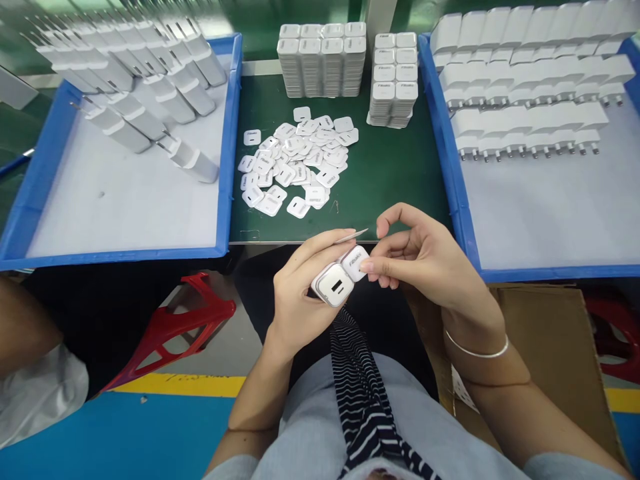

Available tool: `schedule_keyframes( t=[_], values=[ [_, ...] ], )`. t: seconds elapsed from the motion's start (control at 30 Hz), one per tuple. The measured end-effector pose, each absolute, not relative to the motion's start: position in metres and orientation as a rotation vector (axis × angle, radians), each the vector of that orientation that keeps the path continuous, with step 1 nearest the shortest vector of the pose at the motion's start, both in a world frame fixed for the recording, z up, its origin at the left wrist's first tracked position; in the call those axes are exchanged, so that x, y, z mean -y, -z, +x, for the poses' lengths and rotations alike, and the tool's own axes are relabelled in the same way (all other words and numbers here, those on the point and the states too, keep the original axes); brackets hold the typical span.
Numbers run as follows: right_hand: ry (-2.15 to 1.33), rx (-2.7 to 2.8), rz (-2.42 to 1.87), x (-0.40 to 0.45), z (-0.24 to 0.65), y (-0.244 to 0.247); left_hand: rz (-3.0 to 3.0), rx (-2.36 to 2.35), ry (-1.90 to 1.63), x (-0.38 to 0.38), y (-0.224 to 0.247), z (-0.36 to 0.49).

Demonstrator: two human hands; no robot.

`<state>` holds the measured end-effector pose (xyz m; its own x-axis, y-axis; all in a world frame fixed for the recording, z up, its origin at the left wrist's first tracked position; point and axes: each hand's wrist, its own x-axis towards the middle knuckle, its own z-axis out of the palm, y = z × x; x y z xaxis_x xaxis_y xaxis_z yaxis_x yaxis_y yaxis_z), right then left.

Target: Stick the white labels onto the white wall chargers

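Observation:
My left hand [299,287] is wrapped round a white plug charger [334,285], whose end face with two port slots points up at me. Right beside it is a white face plate [354,263] with printed lettering; whether it sits on a second charger is hidden. A thin pale piece [352,235], seen edge-on, sticks out from under my left fingers. My right hand [417,257] has its thumb on the edge of the face plate, with the other fingers curled and the index finger raised.
Loose face plates [300,160] lie heaped on the green table [400,173], with stacked plates [323,63] and another stack [393,83] behind. Blue-rimmed trays hold chargers on the left [223,200] and right [463,213]. A person's arm [25,333] and red stool [185,320] are at left.

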<state>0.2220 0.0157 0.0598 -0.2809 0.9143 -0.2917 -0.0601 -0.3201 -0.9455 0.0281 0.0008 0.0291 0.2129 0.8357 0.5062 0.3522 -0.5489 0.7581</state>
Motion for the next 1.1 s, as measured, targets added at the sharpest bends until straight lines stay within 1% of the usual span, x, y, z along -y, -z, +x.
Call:
schedule_keyframes(
  t=[0.13, 0.3, 0.43, 0.6, 0.87, 1.0, 1.1],
  values=[
    [-1.679, 1.189, -1.211, -0.018, 0.221, -0.057, 1.953, -1.114, -1.298, -0.001, -0.030, 0.030],
    [-1.490, 1.289, -1.177, -0.019, 0.216, -0.042, 1.674, -1.104, -1.320, -0.004, -0.025, 0.030],
    [-1.454, 1.339, -1.071, -0.019, 0.214, -0.034, 1.492, -1.048, -1.269, -0.007, -0.021, 0.025],
    [-1.361, 1.385, -0.934, -0.028, 0.217, -0.036, 1.470, -0.990, -1.215, -0.008, -0.021, 0.021],
    [-1.314, 1.407, -1.049, -0.038, 0.215, -0.037, 1.427, -0.927, -1.173, -0.007, -0.018, 0.017],
    [-1.185, 1.470, -1.138, -0.038, 0.219, -0.033, 1.370, -0.950, -1.123, -0.007, -0.015, 0.015],
    [-1.046, 1.645, -1.183, -0.039, 0.223, -0.034, 1.349, -0.994, -1.107, -0.008, -0.015, 0.016]
  ],
)
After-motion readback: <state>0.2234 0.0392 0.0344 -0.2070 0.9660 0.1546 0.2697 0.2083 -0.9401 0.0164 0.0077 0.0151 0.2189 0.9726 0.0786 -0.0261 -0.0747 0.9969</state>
